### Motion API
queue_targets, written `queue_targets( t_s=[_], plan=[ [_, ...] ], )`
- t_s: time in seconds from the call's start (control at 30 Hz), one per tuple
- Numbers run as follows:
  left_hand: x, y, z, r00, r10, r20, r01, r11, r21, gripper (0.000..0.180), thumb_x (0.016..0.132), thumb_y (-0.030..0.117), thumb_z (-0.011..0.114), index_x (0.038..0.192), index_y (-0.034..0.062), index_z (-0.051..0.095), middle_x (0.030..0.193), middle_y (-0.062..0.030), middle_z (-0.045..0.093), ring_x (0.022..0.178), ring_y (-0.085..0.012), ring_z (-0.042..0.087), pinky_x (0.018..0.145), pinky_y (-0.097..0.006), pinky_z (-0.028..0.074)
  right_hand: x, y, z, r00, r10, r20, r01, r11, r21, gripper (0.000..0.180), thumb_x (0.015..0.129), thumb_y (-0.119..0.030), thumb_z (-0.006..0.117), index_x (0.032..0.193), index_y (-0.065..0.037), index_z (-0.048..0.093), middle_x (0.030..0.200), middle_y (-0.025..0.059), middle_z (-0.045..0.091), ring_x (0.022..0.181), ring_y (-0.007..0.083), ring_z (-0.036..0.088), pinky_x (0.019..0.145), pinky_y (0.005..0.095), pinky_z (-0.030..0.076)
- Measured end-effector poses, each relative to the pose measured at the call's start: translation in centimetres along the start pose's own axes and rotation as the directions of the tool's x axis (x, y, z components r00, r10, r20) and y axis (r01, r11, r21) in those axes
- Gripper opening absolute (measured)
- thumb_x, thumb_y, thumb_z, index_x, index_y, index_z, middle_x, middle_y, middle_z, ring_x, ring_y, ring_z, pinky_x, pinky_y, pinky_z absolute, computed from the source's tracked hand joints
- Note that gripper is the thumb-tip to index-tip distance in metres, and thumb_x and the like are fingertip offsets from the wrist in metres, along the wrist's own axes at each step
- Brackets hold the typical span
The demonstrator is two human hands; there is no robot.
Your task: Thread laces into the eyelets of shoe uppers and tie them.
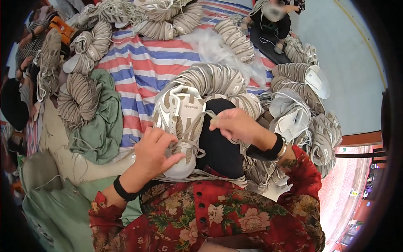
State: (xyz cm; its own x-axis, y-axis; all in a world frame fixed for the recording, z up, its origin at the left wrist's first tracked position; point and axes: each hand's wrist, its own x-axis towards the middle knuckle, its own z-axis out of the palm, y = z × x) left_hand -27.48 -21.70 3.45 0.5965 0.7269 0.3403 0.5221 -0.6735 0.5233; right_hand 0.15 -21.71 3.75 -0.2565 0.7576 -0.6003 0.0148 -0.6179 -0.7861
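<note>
A beige and white sneaker upper [192, 110] lies in front of me, its rounded white toe toward my body. Grey-beige shoelace [191, 143] crosses over its front part in loose loops. On the right side, my right hand [236, 125] pinches a stretch of that lace between thumb and fingers, pulled out from the shoe. My left hand [153, 150] is at the shoe's left edge, fingers curled where the lace runs into them, thumb stretched out over the toe. What lies under its curled fingers is partly hidden.
Curved stacks of nested shoe uppers [214, 80] lie just beyond, with more stacks [296, 73] at right. A striped sheet [145, 63] covers the floor. Green cloth [100, 122] lies at left. Other people sit at far left and far right [275, 19].
</note>
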Motion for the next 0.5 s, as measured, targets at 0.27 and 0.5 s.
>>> queue_targets(
  t_s=[0.27,0.5],
  plan=[
    [-0.2,-1.1,0.5,0.999,-0.010,0.044,0.006,0.995,0.095,0.020,0.073,0.016,0.074,0.075,0.0079,0.056,0.070,-0.0060,0.048,0.065,-0.0234,0.050,0.056,-0.033,0.041,-0.5,1.2,5.1,0.996,-0.033,0.077,0.065,0.885,-0.462,0.032,0.088,-0.027,0.063,0.070,-0.001,0.058,0.052,0.0045,0.056,0.042,0.0100,0.052,0.040,0.0264,0.040],
    [-0.7,-3.5,-2.5,0.943,-0.205,0.260,0.308,0.832,-0.461,0.007,0.082,0.007,0.062,0.080,0.0020,0.057,0.078,-0.0057,0.053,0.072,-0.0193,0.051,0.068,-0.027,0.042,-0.2,2.3,5.5,0.978,-0.199,0.067,0.206,0.844,-0.494,0.029,0.086,-0.025,0.064,0.074,0.002,0.060,0.056,0.0066,0.058,0.045,0.0124,0.055,0.043,0.0289,0.043]
  ],
)
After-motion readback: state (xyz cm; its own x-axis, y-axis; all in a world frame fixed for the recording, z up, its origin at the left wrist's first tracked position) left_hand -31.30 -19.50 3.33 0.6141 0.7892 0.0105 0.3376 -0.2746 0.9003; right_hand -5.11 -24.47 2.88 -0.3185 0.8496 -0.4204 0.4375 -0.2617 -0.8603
